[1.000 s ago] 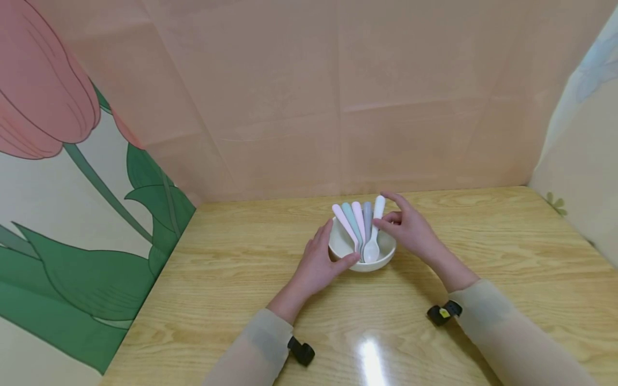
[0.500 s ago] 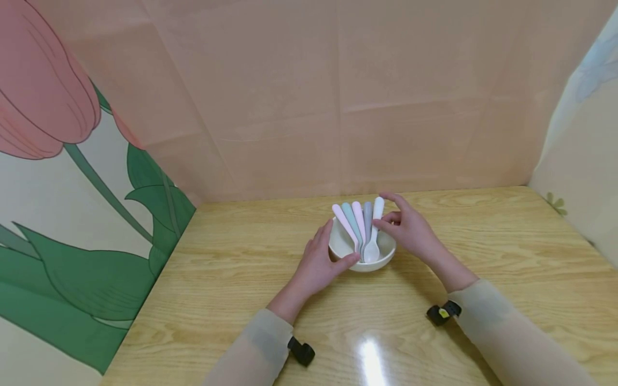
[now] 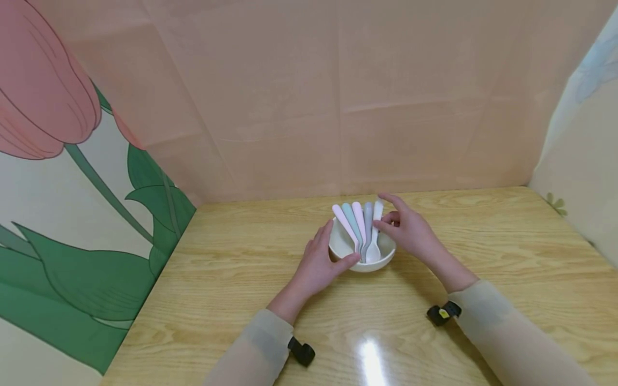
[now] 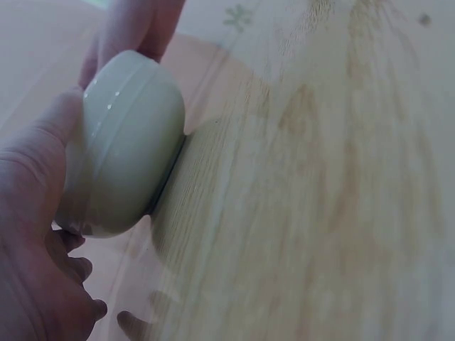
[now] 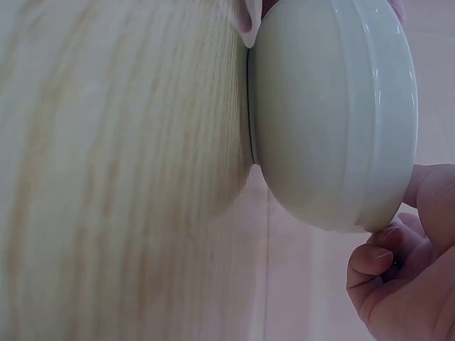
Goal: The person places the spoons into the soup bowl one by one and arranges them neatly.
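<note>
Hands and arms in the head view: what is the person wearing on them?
Both hands, left hand and right hand, are bare. Each arm has a thin, pale beige sleeve reaching to the wrist. A small black device is strapped under each wrist; the right one shows a yellow mark.

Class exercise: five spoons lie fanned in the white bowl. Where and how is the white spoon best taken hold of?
Take the white spoon by its handle end, which sticks up past the far rim of the bowl, coming from the right. It is the outermost of the fan, so that side is free, and the right hand already has its grip there. The left hand steadies the bowl.
</note>
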A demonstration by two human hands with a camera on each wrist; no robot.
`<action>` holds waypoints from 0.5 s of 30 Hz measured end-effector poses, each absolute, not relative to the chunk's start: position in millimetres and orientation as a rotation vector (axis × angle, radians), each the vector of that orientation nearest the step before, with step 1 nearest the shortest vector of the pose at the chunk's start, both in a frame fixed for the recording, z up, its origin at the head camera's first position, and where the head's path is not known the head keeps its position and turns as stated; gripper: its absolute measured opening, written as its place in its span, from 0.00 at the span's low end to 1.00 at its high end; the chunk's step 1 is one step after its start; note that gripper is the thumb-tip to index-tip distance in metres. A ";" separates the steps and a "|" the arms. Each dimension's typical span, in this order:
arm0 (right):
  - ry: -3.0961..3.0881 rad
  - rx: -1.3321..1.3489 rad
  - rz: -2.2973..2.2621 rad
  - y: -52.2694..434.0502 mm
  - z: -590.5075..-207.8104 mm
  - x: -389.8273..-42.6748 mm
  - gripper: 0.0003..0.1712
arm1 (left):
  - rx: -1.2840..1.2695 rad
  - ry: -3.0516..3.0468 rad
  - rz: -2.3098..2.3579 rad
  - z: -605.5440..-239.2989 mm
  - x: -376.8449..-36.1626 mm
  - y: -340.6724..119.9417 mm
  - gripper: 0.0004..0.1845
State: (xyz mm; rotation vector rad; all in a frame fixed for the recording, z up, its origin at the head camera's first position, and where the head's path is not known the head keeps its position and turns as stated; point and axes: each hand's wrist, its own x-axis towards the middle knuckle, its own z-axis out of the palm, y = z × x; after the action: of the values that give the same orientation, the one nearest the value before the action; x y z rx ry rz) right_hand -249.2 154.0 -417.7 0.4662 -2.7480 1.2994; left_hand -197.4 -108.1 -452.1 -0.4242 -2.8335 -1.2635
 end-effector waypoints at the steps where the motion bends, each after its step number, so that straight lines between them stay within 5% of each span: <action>1: -2.749 0.471 1.293 154.1 -417.7 -249.2 0.45 | -0.428 -2.831 -1.264 -452.1 -197.4 -108.4 0.62; 15: -2.760 0.474 1.225 155.3 -417.5 -249.9 0.39 | -0.406 -2.840 -1.270 -452.2 -197.4 -108.3 0.62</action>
State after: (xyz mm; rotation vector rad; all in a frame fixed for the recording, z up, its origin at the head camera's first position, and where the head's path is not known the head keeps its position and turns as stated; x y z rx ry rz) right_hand -249.9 155.3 -417.5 0.4741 -2.7605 1.2249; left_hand -197.4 -108.3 -452.2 -0.4064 -2.8404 -1.2698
